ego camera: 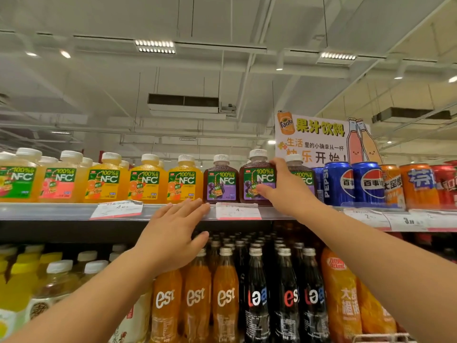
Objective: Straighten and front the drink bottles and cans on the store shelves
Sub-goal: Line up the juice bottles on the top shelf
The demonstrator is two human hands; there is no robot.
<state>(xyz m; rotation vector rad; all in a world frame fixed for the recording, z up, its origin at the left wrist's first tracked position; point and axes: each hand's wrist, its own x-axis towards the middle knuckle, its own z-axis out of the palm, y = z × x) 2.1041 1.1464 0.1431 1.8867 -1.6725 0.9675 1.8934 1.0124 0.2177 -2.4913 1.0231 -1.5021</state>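
On top shelf (61,211), purple NFC bottle (256,184) is grasped by right hand (284,186) fingers; left hand (173,233) released. Rigid, full, likely heavy; best gripped mid-body.

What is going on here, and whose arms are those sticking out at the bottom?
Those arms belong to a person wearing a camera on their head, so you see what they see in a shop. There is only this one picture, looking forward at drink shelves. The right hand is wrapped round a purple juice bottle on the top shelf, probably to turn it so it faces front. The left hand is open, fingers straight, reaching to the shelf's front edge; it holds nothing. Beside the purple bottle stand orange juice bottles on the left and blue Pepsi cans on the right. The shelf below holds tall orange and dark soda bottles.
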